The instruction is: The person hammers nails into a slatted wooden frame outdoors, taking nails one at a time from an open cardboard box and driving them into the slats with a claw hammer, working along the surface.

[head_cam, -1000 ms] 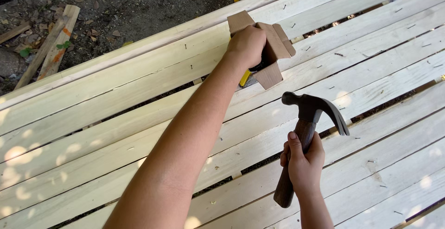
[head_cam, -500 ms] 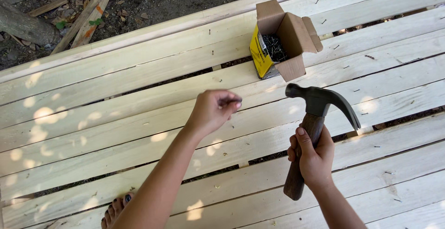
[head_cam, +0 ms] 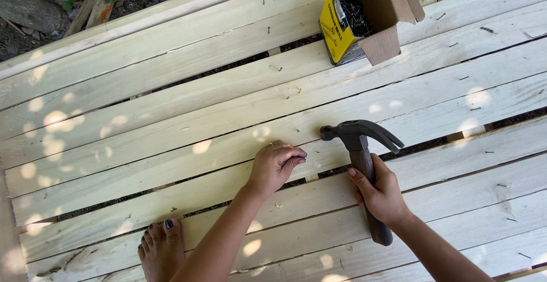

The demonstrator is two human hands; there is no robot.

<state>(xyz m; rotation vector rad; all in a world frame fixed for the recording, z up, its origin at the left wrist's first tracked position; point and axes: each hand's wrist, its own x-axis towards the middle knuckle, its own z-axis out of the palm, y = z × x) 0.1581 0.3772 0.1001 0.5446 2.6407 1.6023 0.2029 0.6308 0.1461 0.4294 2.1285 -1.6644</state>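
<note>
Nail (head_cam: 305, 157) sat pinched in left hand (head_cam: 274, 167) fingertips against a plank (head_cam: 171, 162) mid-deck, barely visible. Bare foot (head_cam: 160, 249) rested at deck's near edge, left. Right hand (head_cam: 380, 193) was clamped on hammer (head_cam: 364, 168) handle, head just right of nail. Open nail box (head_cam: 364, 17) stood by far edge.

Both forearms are bare, with no sleeves, watch or bracelet in view. The left hand (head_cam: 276, 167) and the right hand (head_cam: 380, 193) wear no gloves or rings. A bare foot (head_cam: 161, 249) shows dark polish on its toenails.
</note>
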